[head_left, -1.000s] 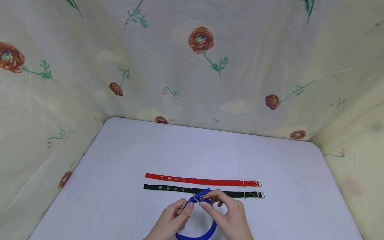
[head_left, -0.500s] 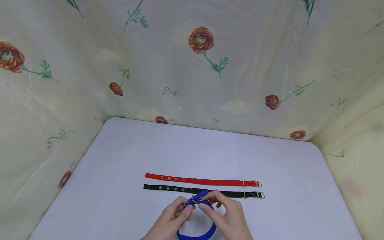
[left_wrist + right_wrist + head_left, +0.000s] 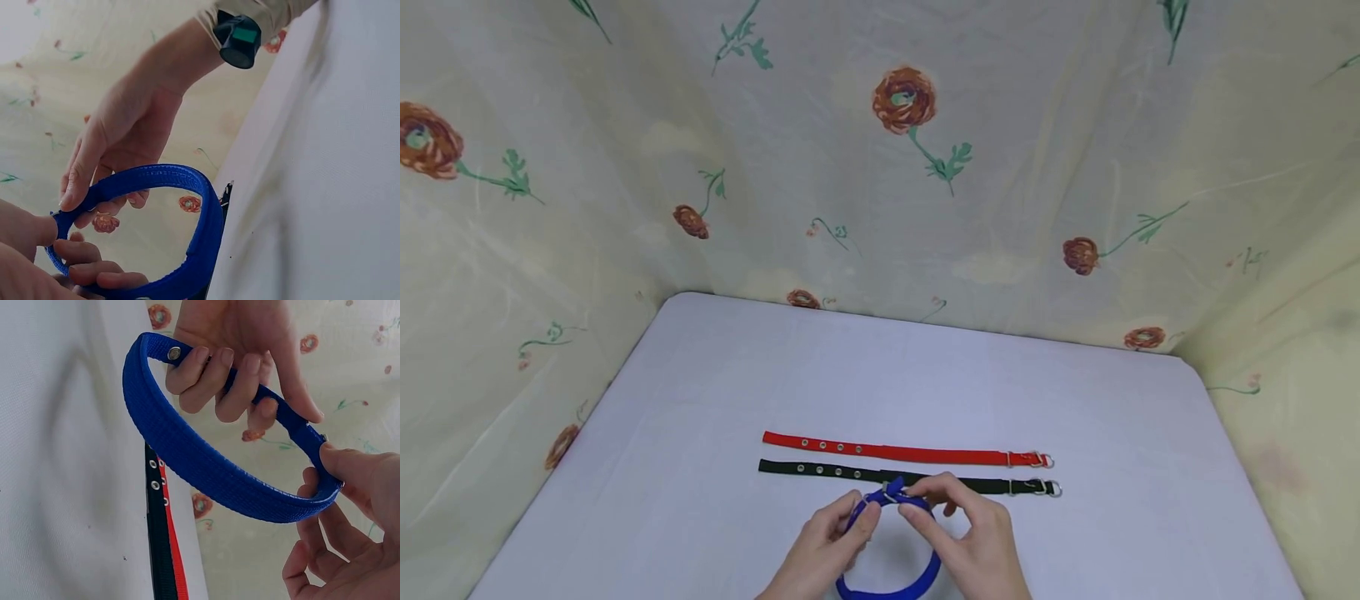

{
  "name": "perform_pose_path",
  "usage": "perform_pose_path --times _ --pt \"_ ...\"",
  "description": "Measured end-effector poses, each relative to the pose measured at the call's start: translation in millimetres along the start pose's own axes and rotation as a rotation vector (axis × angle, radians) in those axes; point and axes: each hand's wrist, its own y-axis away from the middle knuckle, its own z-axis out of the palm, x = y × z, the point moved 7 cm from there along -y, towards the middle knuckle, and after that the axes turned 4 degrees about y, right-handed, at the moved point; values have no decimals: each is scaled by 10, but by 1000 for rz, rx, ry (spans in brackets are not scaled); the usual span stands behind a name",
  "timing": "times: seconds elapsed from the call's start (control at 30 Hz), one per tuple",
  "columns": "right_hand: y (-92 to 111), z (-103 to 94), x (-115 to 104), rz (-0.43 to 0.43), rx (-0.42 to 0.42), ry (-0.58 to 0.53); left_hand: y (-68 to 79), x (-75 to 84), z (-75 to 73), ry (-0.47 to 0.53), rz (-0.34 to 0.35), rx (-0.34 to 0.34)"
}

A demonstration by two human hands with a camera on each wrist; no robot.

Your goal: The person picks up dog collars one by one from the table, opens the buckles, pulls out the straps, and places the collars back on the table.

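Observation:
A blue pet collar (image 3: 891,594) is bent into a ring between my hands, with its strap end threaded at the metal buckle (image 3: 889,493) on the far side. My left hand (image 3: 829,537) pinches the strap left of the buckle between thumb and fingers. On the other side, my right hand (image 3: 973,529) pinches the collar right beside the buckle. A metal eyelet (image 3: 174,353) shows on the strap by the left fingers in the right wrist view. The ring stands raised, its padded band (image 3: 209,212) facing the table.
A red collar (image 3: 925,455) lies stretched out on the white table (image 3: 715,375), with a black collar (image 3: 820,469) parallel in front of it. Both have eyelets at the left and buckles at the right. Flowered curtains (image 3: 1000,167) enclose the table's back and sides.
My left hand has shifted slightly left and toward me, and the blue strap tip sticking out past the buckle has become shorter. My right hand stays nearly in place.

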Motion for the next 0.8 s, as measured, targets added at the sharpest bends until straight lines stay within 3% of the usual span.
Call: perform_pose_path --times 0.23,0.43,0.67,0.8 --pt "15 5 -2 -14 -4 18 19 48 31 66 62 -47" --pt "18 33 -20 -38 -5 40 28 99 17 75 103 -43" --pt "8 41 -32 -51 -5 43 35 107 15 75 109 -45" --pt "6 38 -37 -49 -2 51 18 71 -12 38 78 5"
